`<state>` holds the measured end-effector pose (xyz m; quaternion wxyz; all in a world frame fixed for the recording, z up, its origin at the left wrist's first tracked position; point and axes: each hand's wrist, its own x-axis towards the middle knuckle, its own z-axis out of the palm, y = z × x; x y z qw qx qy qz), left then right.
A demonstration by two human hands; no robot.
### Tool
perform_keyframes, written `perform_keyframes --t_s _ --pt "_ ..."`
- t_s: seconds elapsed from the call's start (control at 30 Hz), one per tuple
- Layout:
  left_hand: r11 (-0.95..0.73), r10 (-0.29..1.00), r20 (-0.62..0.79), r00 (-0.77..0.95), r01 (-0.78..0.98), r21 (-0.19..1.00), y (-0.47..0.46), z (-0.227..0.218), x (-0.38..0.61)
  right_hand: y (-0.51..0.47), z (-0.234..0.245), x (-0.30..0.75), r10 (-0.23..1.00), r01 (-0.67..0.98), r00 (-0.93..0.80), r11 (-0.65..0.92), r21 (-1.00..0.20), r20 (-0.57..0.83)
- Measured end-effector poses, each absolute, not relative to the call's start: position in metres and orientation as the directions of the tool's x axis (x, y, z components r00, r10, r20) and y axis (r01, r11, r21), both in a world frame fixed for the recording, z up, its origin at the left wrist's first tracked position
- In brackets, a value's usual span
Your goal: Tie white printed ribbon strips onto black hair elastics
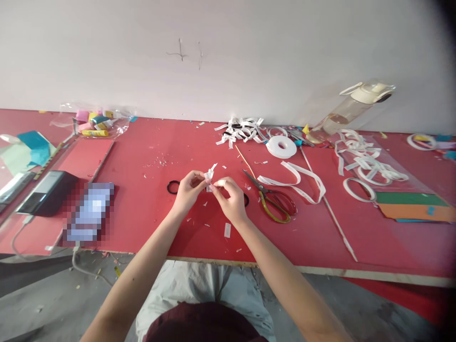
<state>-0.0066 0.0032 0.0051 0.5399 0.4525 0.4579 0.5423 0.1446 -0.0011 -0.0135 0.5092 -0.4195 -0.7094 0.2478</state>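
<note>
**One white ribbon piece pinched between two hands**

With directions taken from the hands, one pale label [227,230] is seen nearest, at five o'clock. One printed ribbon piece [209,175] is held at the centre, above the red table [142,228]; it is gripped narrowly by the fingertips of the left hand [189,192] and of the right hand [230,197]. Two black rings are laid out: one [173,194] at nine o'clock, the other [246,200] at three, partly hidden by the right hand.

One phone [90,211] is placed between eight and nine o'clock. One pair of scissors [263,192] is set at three, with one loose ribbon length [311,176] just beyond. One white roll [275,149] is found at two.

Farther off, ribbon bows [231,137] are heaped at one o'clock. Several small coloured containers [101,119] are held in one clear bag [123,126] at ten. Liquid is contained in one tilted bottle [361,111] at two.
</note>
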Motion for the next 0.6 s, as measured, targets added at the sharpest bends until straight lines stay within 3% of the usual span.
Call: perform_keyframes --t_s 0.6 --pt "0.080 0.995 -0.094 -0.041 -0.263 0.961 0.0047 -0.0024 -0.0075 -0.0016 -0.0085 0.1457 0.824 0.311 -0.176 0.565 -0.764 0.538"
